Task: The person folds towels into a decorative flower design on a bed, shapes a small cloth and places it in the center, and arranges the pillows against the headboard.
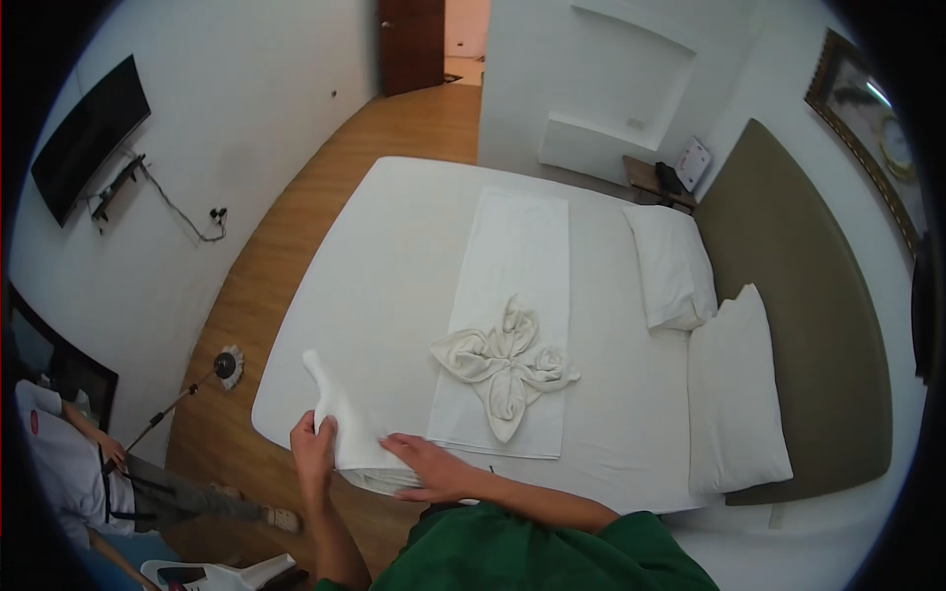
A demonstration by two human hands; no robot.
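A white towel [357,433], partly folded with a narrow tip pointing up and away, is between my two hands at the near edge of the bed. My left hand [313,445] grips its left side, thumb on top. At its lower right, my right hand [434,467] holds the layered edge, fingers over the cloth. To the right of the towel, a white towel shaped like a four-petal flower [509,362] lies on a flat white cloth strip [517,241] spread across the bed.
The bed [384,246] has a white sheet, two pillows [734,399] and a green-brown headboard [803,295]. At left stands another person [74,458] holding a pole with a round mop-like head [228,366]. A white plastic chair [222,573] is at lower left, and a nightstand [650,180] beyond.
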